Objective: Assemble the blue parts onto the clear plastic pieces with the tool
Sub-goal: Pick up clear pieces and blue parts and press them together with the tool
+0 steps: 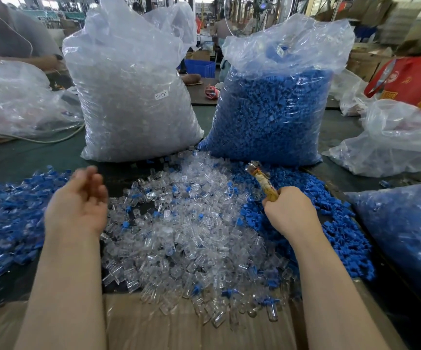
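Head view: two bare hands are hovering over heaps of plastic parts on a green table.

The left hand [78, 203] is hanging palm-up with fingers loosely spread and holding nothing, above the seam between the assembled blue-and-clear pieces [7, 218] lying along the table's left edge and the clear plastic pieces [186, 223] heaped at the middle. The right hand [290, 213] is gripping the yellowish handle of the tool [262, 180], whose tip is pointing up and away toward the far bags. Loose blue parts [340, 223] are lying on the right side, touching the clear heap. At the far edge a bag of clear pieces [133, 97] and a bag of blue parts [272, 109] are standing side by side. A cardboard sheet [154, 324] is lying at the near edge under the clear heap.
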`<state>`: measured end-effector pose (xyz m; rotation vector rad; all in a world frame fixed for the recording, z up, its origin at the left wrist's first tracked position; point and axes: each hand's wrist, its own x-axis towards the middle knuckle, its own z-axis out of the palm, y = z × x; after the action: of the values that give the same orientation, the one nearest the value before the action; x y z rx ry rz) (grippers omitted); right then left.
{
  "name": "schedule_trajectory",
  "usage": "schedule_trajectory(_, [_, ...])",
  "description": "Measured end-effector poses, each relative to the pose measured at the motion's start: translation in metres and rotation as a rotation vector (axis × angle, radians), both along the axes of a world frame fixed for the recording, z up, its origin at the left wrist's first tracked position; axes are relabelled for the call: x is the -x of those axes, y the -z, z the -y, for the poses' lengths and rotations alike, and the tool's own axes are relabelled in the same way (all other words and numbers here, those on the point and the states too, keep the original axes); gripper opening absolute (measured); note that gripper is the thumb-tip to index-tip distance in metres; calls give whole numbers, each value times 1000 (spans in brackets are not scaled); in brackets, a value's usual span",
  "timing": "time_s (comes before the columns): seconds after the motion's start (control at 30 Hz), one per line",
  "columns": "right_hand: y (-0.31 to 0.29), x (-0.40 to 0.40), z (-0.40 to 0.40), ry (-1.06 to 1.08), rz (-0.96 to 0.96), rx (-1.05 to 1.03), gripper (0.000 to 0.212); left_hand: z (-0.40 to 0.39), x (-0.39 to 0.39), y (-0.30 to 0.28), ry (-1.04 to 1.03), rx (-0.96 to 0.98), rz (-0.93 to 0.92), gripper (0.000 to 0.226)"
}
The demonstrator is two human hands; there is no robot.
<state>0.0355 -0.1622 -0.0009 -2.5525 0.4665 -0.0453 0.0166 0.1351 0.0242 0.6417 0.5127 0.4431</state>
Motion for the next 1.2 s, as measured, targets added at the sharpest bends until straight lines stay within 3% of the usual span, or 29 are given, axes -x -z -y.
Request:
schedule_trajectory(0.2, [1,0,-6,-10,-77,91,16,44,-11,8,472,-862,-96,8])
schedule_trajectory(0.33, [2,2,-6,-3,-78,119,17,72,-15,22,525,-1498,-214,11])
schedule_trajectory(0.4, [2,3,-6,0,-70,119,19,81,-15,26,548,-1682,-287,19])
schedule_trajectory(0.8, [0,5,-8,6,-85,122,20,90,-13,31,540,-1820,-298,11])
schedule_trajectory(0.93, [2,5,-7,14,-70,129,20,94,-14,33,679,-1976,-328,35])
schedule_trajectory(1.0, [4,4,-6,25,-63,138,23,94,-14,33,708,-1946,-325,30])
schedule_trajectory(1.1, [6,2,-5,50,-46,155,29,94,-13,32,648,-1820,-273,3])
schedule_trajectory(1.2, [7,1,-4,57,-31,164,31,92,-12,34,589,-1753,-250,16])
